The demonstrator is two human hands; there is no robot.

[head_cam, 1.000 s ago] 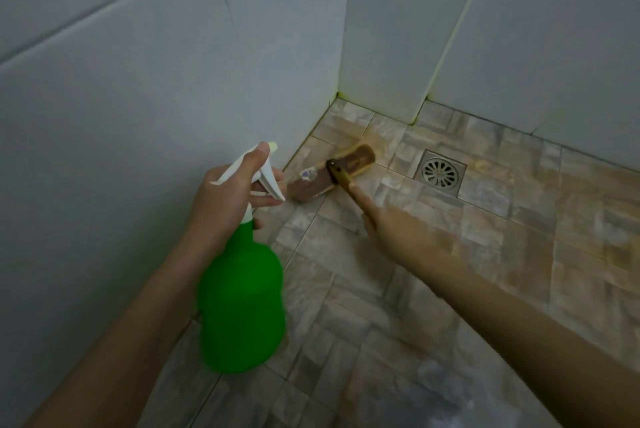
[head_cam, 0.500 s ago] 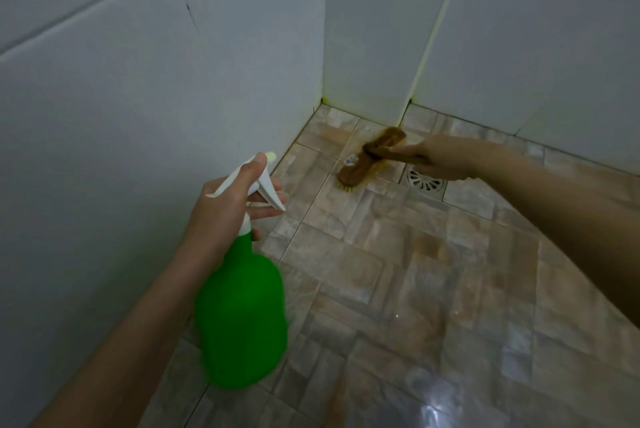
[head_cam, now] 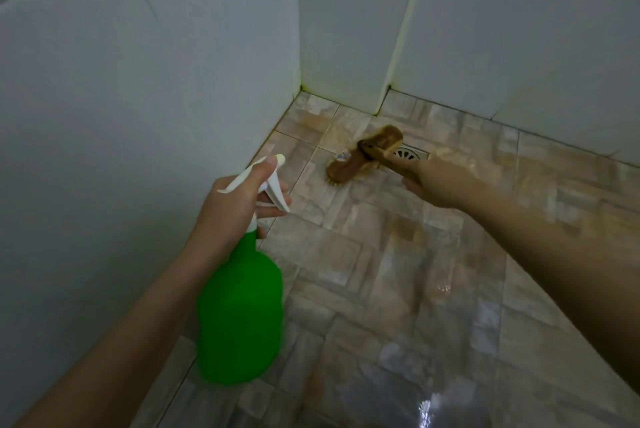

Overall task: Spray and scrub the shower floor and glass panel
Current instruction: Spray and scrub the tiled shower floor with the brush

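Gripping brush w/ R hand outstretched, L hand round spray bottle.

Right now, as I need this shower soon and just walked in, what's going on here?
A person is scrubbing the shower floor. Their right hand grips the handle of a brown scrub brush, bristles down beside the drain. Their left hand holds a green spray bottle by its trigger head, off the floor near the left wall.
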